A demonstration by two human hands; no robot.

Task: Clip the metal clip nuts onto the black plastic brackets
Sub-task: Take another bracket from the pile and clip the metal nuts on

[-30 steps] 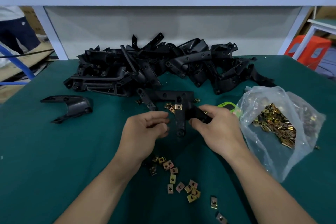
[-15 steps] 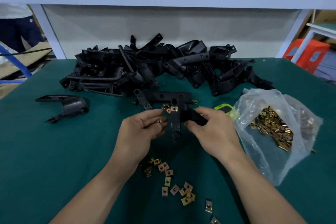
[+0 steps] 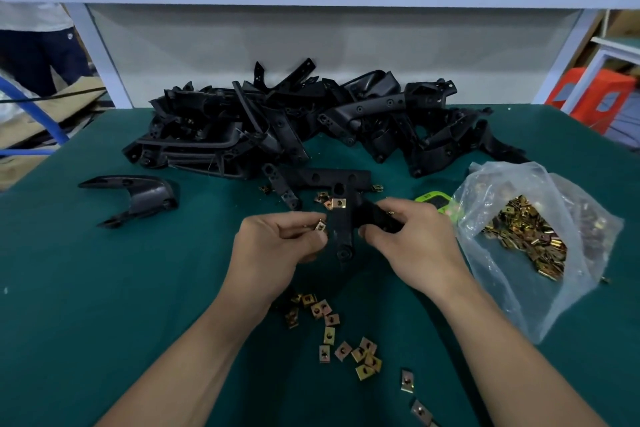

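A: What was on the bench?

B: Green table (image 3: 104,288), w/ a big pile of black brackets (image 3: 311,125) across the far side. Clear plastic bag (image 3: 502,288) holding brass-coloured nuts lay open at the right, near the pile's end. One curved bracket (image 3: 138,198) sat alone at the left, well apart.

A: And the hands?

B: Right hand (image 3: 415,246) gripped a T-shaped bracket (image 3: 343,229) by its right-side arm, fingers curled round it, approx. mid-table, in front of the pile. Left hand (image 3: 273,250) was just beside the stem, thumb & forefinger pinching one clip nut (image 3: 321,226), other fingers curled in.

A: Any nut on it?

B: A fitted nut (image 3: 338,202) sat at the stem's left edge, near the T's junction. Loose clip nuts (image 3: 332,333) lay scattered on the cloth btw. the forearms.
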